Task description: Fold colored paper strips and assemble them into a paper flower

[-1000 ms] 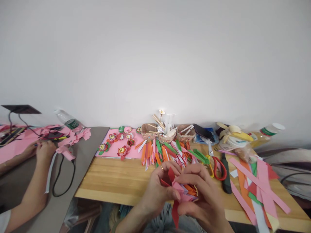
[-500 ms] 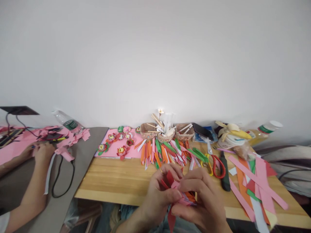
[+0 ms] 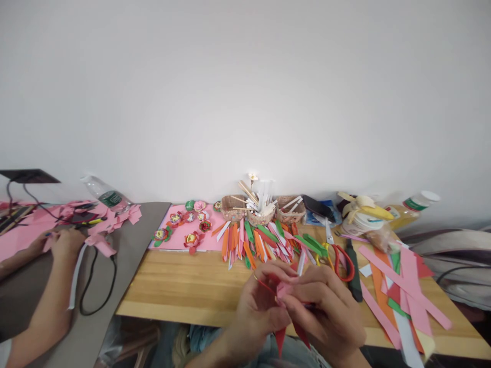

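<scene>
Near the front edge of the wooden table, my left hand [image 3: 261, 312] and my right hand [image 3: 326, 309] meet around a small folded paper piece [image 3: 283, 290], pink in the middle with red pointed strips. Both hands are closed on it, and their fingers hide much of it. Two red tips [image 3: 280, 341] hang below the fingers. Beyond my hands lies a spread of folded paper strips [image 3: 259, 240] in orange, pink, green and white. Finished-looking paper flowers [image 3: 192, 240] rest on a pink sheet [image 3: 174, 240] to the left.
Three small baskets [image 3: 233, 213] stand by the wall. Scissors [image 3: 341, 260], a dark green pen-like tool [image 3: 353, 278] and long paper strips [image 3: 406, 289] lie right. At left, another person's hands [image 3: 67, 243] work near pink paper and a bottle [image 3: 107, 195].
My fingers have shifted around the paper piece. Its pink part shows between the fingertips, the orange part is now hidden, and the red strips hang at a different angle.
</scene>
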A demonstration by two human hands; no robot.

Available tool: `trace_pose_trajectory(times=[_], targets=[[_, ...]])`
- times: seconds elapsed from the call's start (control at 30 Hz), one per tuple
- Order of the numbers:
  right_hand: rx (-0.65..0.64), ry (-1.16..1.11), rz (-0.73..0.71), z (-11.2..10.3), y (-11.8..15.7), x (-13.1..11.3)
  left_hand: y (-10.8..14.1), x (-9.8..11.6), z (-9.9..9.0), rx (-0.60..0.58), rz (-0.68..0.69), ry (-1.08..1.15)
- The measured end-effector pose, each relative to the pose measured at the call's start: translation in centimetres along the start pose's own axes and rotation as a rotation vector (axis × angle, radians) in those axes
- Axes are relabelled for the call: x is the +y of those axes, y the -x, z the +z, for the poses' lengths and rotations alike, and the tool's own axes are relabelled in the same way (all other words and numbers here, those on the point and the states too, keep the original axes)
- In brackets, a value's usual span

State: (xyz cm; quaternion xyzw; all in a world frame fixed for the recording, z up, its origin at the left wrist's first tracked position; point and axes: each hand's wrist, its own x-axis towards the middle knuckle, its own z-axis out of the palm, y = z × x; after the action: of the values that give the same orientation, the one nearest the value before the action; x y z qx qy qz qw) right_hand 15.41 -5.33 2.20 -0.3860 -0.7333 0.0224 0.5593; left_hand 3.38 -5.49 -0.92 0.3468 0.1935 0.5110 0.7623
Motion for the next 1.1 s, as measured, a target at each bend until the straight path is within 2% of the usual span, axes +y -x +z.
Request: trace_pose_trajectory(times=[0.17, 0.23, 0.37, 0.47, 0.57, 0.8, 0.93, 1.1], targets=[[-0.023, -0.013, 0.09, 0.0, 0.2, 0.3, -0.5, -0.1, 0.2, 0.142, -0.089, 0.191], [-0.024, -0.011, 0.133, -0.1, 0.4, 0.5, -0.7, 0.0, 0.2, 0.161, -0.098, 0.244], [-0.148, -0.053, 0.19, -0.5, 0.7, 0.8, -0.7, 0.2, -0.3, 0.099, -0.074, 0.277], [-0.249, -0.181, 0.271, -1.0, 0.8, 0.9, -0.5, 0.1, -0.8, 0.054, -0.094, 0.321], [-0.292, -0.308, 0.328, -1.5, 0.9, 0.9, -0.4, 0.0, -1.0, 0.03, -0.12, 0.355], [-0.155, -0.24, 0.246, -1.6, 1.2, 0.9, -0.8, 0.3, -0.5, 0.004, -0.104, 0.312], [-0.074, -0.278, 0.219, -1.1, 1.5, 0.8, -1.0, 0.3, -0.5, -0.069, -0.065, 0.265], [0.006, -0.333, 0.221, -0.6, 1.6, 0.6, -1.0, -0.1, -0.6, -0.069, -0.084, 0.244]])
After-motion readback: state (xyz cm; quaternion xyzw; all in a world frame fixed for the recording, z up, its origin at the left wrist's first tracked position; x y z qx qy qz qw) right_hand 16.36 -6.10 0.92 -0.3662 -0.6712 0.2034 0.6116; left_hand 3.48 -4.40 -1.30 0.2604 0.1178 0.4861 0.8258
